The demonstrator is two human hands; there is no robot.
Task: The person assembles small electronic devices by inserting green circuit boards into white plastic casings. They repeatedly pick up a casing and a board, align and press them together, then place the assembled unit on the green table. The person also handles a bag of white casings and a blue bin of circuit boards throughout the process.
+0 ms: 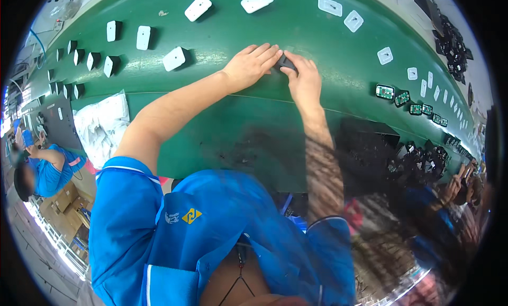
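My right hand (305, 83) holds a small black plastic case (287, 63) on the green table, with thumb and fingers closed around it. My left hand (253, 67) lies beside it, fingers stretched out flat, the tips at the case's left side. Much of the case is hidden by the fingers, so what lies under them cannot be made out. Left of my hands, a white-topped black box (174, 58) is the nearest of several similar boxes spread along the table.
White plastic covers (385, 55) and black cases with green circuit boards (385, 92) line the right side. A black bin (365, 142) stands near loose black parts (420, 160). A white plastic bag (103, 125) lies at left. Another person (50, 168) sits far left; blurred hands show at far right.
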